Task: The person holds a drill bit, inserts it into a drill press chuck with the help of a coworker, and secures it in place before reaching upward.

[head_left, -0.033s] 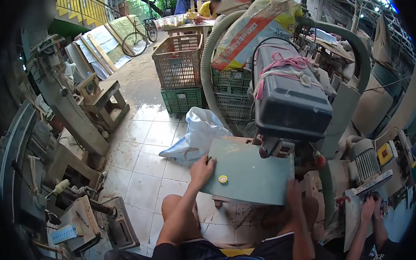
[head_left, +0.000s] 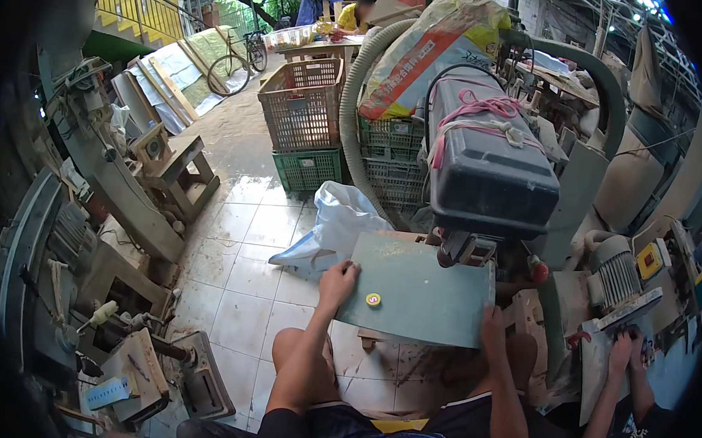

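My left hand (head_left: pixel 340 285) is closed on the left edge of a grey-green rectangular board (head_left: pixel 403 276), while my right hand (head_left: pixel 491 331) grips its lower right edge. A small round yellow disc (head_left: pixel 373 300) lies on the board, left of centre. The board rests on a wooden support (head_left: pixel 368 339) beneath a dark machine housing (head_left: pixel 490 178) tied with pink cord. A knob with a red end (head_left: pixel 538 272) sticks out right of the board.
A co-worker's hands (head_left: pixel 627 348) work at a motor-driven machine (head_left: pixel 615 273) on my right. A white sack (head_left: pixel 327 218), stacked crates (head_left: pixel 301 115) and a ribbed hose (head_left: pixel 350 141) stand beyond. Machinery (head_left: pixel 101 200) lines the left; a person in yellow (head_left: pixel 348 17) is at the back.
The board with the yellow disc has shifted very slightly left and toward me, with my hands on it. My right hand appears a little less blurred now.
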### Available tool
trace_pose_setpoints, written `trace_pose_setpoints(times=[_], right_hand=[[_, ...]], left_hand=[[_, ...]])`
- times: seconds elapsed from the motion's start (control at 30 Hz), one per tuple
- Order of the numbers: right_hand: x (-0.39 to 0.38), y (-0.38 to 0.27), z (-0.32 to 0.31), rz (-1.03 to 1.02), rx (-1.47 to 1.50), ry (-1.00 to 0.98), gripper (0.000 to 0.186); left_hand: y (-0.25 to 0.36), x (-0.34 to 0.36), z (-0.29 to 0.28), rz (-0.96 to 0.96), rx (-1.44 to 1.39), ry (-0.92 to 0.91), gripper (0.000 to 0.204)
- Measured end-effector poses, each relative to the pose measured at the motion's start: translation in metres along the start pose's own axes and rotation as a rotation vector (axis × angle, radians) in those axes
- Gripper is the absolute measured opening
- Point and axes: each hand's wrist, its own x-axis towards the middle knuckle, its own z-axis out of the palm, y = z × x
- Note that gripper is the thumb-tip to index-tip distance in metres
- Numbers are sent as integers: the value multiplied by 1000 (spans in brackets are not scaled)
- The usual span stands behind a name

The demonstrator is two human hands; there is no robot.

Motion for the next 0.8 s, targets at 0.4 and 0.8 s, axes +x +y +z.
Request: trace_pose_setpoints(times=[0.4,0.8], right_hand=[[4,-12,-5,78,-236,0,57],[33,15,-4,-19,-394,64,50]], left_hand=[[-10,-13,16,66,-274,88,32],[-8,-33,34,118,-147,145,26]])
